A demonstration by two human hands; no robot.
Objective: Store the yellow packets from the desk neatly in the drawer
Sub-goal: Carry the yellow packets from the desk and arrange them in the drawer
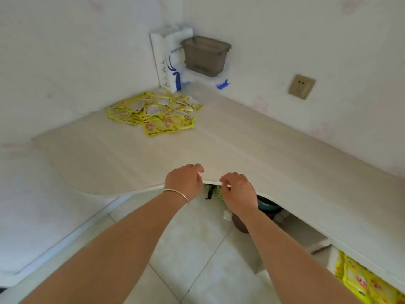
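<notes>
hands (184, 181) 2, at desk (241, 150) edge | packets (153, 113) 1 pile

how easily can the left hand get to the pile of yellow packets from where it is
Probably yes. The left hand sits at the desk's near edge, holding nothing, and only bare desktop lies between it and the pile of yellow packets in the far corner. It looks like a long stretch, perhaps needing a lean forward.

The yellow packets in the drawer (363, 281) are cut off by the lower right picture edge. Print on the packets heaped (153, 113) at the surface's far corner is too small to read. Under the surface's (241, 145) front edge, a green mesh thing (219, 193) (partly behind the right hand (238, 191)) and a teal container (267, 205) are mostly hidden.
</notes>
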